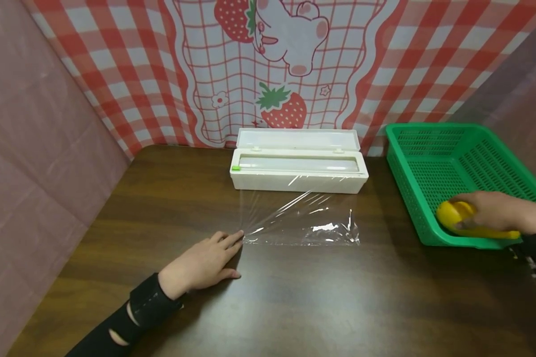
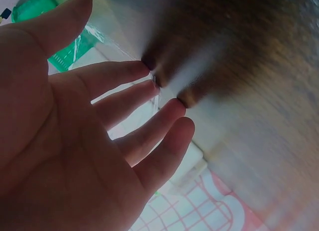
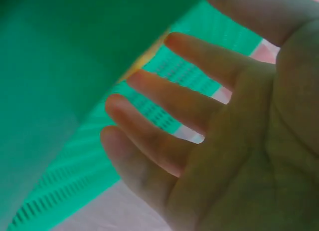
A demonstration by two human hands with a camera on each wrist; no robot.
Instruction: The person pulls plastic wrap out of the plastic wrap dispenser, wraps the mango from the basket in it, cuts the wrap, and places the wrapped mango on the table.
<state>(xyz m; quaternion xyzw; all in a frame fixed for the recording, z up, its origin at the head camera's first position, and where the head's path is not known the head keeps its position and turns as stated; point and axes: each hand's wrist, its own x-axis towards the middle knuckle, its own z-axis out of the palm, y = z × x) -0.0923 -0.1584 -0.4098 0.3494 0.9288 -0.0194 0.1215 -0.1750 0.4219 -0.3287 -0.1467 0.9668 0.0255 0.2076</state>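
In the head view my left hand lies with spread fingers on the table, its fingertips at the left corner of a pulled-out sheet of cling film. The film runs from a white cling film dispenser, whose lid is raised. My right hand reaches into a green basket, over a smooth yellow thing, rounded at one end and narrow at the other, partly hidden by the hand. In the right wrist view its fingers are slightly bent and spread, with a yellow edge behind the fingertips.
The brown wooden table reaches back to a red checked cloth with strawberries on it. Pink fabric hangs at the left. A green slider sits on the dispenser's left end.
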